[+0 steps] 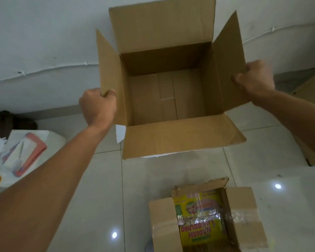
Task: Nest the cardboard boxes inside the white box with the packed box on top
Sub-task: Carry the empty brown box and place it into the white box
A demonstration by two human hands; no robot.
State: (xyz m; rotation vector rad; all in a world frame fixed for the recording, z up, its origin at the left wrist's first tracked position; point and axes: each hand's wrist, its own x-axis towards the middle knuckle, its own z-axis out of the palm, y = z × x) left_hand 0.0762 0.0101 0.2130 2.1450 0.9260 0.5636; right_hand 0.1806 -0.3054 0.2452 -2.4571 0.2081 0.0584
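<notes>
The big cardboard box point(167, 95) is held open-side up over the floor point(91, 179), left hand point(98, 106) and right hand point(255, 79) each pinching a side flap, so next I think it goes down into the white box, with the packed box point(205, 219) waiting nearby.

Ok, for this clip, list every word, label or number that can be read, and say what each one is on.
"HADIAH LANGSUNG": red letters, upside down to the camera, on the yellow packet in the small taped box.
Round logo on the packet above it: lettering too blurred to read.
Large open cardboard box, gripped at its side flaps by the left hand and right hand: no print visible.
</notes>
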